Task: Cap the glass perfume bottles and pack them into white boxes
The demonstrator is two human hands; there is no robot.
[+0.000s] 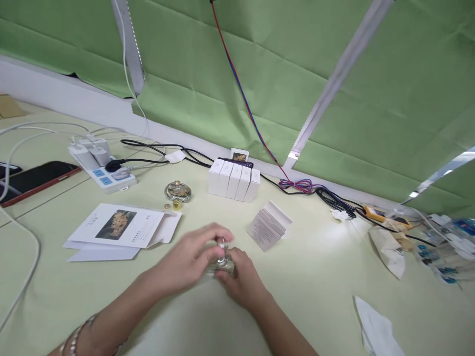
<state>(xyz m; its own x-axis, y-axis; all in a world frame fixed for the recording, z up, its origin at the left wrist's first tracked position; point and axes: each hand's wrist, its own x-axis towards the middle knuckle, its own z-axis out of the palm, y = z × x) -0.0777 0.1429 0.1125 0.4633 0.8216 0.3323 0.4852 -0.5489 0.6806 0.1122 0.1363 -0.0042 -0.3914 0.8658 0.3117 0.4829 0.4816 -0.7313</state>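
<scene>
Near the middle of the table, my right hand [245, 283] grips the side of a small clear glass bottle [226, 266]. The fingers of my left hand [195, 254] close around a clear stopper-like top piece [222, 244] at the bottle's neck. I cannot tell whether that piece is seated or loose; fingers and blur partly hide it. Farther back stands a second, rounded glass bottle [178, 191] with a gold-coloured neck. In front of it are a gold cap [178, 204] and a small brownish bit [166, 206].
White small boxes [233, 182] stand in a row at the back. A printed card folder [117, 227] lies left, an opened printed carton [267, 227] right. A power strip [107, 173], a phone [40, 180], coiled black cable [334, 200] and white tissue [376, 326] lie around.
</scene>
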